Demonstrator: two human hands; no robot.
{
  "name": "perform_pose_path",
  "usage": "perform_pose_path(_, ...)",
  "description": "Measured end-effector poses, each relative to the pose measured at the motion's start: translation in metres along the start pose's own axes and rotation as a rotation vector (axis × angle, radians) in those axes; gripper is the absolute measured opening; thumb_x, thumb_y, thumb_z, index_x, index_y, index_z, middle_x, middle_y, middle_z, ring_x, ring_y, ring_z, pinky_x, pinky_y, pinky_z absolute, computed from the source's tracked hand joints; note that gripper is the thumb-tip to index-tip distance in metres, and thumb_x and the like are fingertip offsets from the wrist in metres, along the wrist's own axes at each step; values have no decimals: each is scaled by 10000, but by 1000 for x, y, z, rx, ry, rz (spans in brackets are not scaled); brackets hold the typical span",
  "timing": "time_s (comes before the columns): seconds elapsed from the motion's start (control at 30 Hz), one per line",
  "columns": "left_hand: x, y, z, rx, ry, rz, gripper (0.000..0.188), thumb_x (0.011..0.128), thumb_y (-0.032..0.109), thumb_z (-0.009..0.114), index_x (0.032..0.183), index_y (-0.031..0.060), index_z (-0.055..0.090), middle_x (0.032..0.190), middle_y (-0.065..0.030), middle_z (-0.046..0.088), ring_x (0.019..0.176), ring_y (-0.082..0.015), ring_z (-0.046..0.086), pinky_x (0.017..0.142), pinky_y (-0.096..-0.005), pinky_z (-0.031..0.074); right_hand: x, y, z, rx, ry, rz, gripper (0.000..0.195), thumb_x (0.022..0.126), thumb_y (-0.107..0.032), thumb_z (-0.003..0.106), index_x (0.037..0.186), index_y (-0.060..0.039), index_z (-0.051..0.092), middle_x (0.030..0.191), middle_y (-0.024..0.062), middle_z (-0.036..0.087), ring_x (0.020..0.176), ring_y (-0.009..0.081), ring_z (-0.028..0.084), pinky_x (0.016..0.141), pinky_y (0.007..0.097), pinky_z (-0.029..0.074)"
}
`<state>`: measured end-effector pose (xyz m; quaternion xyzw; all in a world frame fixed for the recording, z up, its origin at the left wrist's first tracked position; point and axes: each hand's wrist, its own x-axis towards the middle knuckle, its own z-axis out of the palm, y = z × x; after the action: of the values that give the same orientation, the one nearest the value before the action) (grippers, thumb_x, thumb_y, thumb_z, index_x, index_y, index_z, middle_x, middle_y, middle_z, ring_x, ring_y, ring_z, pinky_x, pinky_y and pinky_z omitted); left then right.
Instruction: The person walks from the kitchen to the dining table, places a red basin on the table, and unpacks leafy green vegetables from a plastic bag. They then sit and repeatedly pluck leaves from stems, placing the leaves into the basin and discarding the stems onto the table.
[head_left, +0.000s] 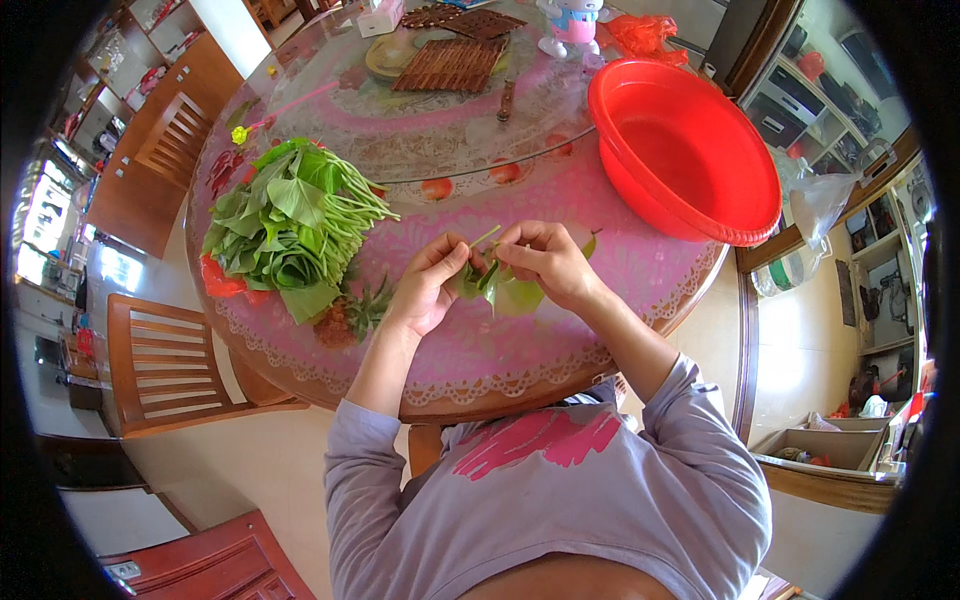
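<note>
Above the near part of the round table (450, 367), my left hand (433, 283) pinches a green leafy stem (484, 235) between thumb and fingers. Close beside it, my right hand (547, 262) has its fingertips closed on the same greens. Leaves (491, 285) hang below the fingertips, and part of them is hidden by my hands. A big bunch of leafy greens (289, 217) lies to the left, its cut stems pointing right, on a red plastic bag (223, 279). At the right stands a red plastic basin (675, 142) with no contents visible.
A knife (506, 101) and a brown slatted mat (450, 65) lie on the glass turntable (337, 157). Farther back are a tissue box (381, 18), a toy figure (571, 26) and a crumpled red bag (646, 36). A wooden chair (165, 367) stands left of the table.
</note>
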<state>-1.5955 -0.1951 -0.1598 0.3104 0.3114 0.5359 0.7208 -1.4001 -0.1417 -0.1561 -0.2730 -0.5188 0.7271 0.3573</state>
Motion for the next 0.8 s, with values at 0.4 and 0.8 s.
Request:
perform_pose_path(0.4, 1, -10, 5, 462, 97, 202, 208, 848, 119, 716, 990, 33, 589, 881, -10, 618, 802, -77, 572, 719, -227, 456, -1, 0, 5, -301, 98, -116, 130, 852, -74, 685, 937, 21, 659, 796, 22, 656, 724, 63, 587, 647, 232, 477)
perform_pose_path(0.8, -4, -9, 8, 747, 33, 185, 111, 842, 105, 710, 878, 2, 691, 757, -9, 657, 691, -72, 562, 636, -228, 447, -5, -15, 3, -615, -144, -168, 105, 865, -70, 638, 875, 34, 627, 753, 51, 645, 671, 96, 565, 605, 272, 452)
